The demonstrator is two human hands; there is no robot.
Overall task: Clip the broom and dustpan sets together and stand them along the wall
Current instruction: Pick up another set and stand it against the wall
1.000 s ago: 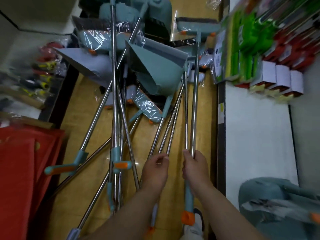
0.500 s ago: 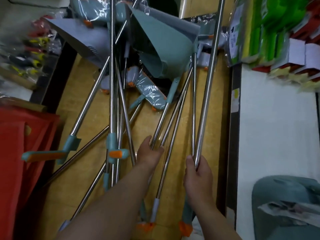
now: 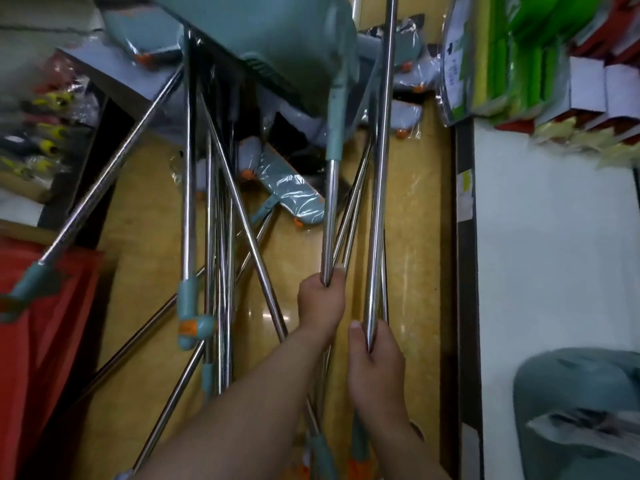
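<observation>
Head view, looking down an aisle. My left hand [image 3: 322, 299] has its fingers wrapped tight round the dustpan pole [image 3: 330, 216], whose teal dustpan [image 3: 277, 36] hangs high at the top of frame, over a tangle of loose poles [image 3: 214, 202]. My right hand [image 3: 375, 368], just beside the left, is clamped on the broom pole [image 3: 379, 168], which stands near-upright; its head is out of frame.

Hazards, as I judge them:
- The bare steel is slick, so either pole may slide through a grip.
- The dustpan may snag the crossing poles beneath it and drag the heap across the glossy floor [image 3: 415, 220].
- The broom pole's upper end passes close to the hanging packets [image 3: 460, 64] and may knock them.
- The two poles are apart, so the clip may miss if I close them askew.
</observation>
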